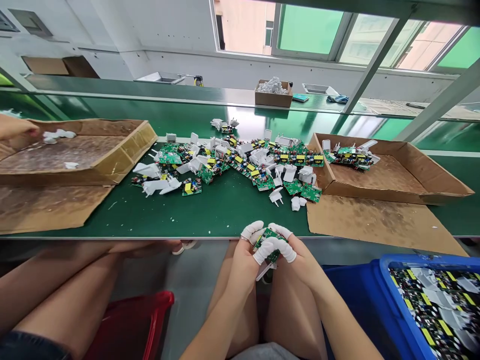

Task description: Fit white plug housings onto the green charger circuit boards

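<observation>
Between my two hands, just past the table's front edge and over my lap, is a green circuit board [270, 233] with a white plastic plug part [265, 270] hanging below it. White finger covers sit on my fingertips. My left hand [248, 250] grips the board's left side, thumb on top. From the right, my right hand [294, 247] pinches the same board, its thumb close to the other thumb. The fingers hide much of the board. Beyond them on the green table lies a heap of circuit boards [240, 162] with white plug parts.
A cardboard tray [397, 192] holding several boards stands right; another tray [67, 177] with white scraps stands left, a co-worker's hand [18, 127] over it. A blue bin [386, 280] full of boards is at lower right, a red bin [157, 310] at lower left beside a co-worker's legs.
</observation>
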`<state>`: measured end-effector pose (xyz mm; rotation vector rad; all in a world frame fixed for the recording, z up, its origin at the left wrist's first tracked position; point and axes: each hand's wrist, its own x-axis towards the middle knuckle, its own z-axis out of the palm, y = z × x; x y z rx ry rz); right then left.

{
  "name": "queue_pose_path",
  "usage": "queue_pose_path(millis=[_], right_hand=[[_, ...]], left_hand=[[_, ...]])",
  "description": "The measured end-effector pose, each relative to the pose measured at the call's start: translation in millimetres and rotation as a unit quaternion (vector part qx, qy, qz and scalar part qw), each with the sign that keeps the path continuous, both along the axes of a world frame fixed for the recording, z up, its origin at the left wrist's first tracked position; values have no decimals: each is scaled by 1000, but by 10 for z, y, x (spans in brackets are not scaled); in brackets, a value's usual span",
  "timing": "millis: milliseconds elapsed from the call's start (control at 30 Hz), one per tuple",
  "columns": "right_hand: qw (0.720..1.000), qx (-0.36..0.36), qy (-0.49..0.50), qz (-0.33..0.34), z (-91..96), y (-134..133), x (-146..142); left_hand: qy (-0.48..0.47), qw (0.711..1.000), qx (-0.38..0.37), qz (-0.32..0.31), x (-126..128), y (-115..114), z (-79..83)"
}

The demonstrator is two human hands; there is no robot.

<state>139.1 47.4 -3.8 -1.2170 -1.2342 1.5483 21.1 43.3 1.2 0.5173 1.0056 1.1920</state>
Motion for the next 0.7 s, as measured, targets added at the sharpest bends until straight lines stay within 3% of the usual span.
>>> queue_pose_path(millis=[100,167,267,367,467,533,633,700], right_hand=[[997,-61,46,4,-31,32,-30],[996,-63,64,6,-51,36,-36],[999,-1,39,30,-61,17,-40],[993,78,-51,74,-53,2,-49],[985,97,-119,76,-61,20,-71],[988,88,-113,59,-87,29,-84],[993,94,-69,34,-157,-25,-74],[989,117,-92,15,-241,-78,-38]], left_hand=[[-10,999,-6,-39,-33,-11,-21],[-30,998,-7,-54,-45,-24,-31],[-47,998,-18,-50,-59,-39,-38],[-32,998,-37,-30,-68,-41,-34],[-21,998,-57,-28,-56,-28,-41],[-12,998,-61,-30,-41,-24,-56],[42,999,-23,8,-58,-52,-56],[90,995,31,33,-114,-93,-13]])
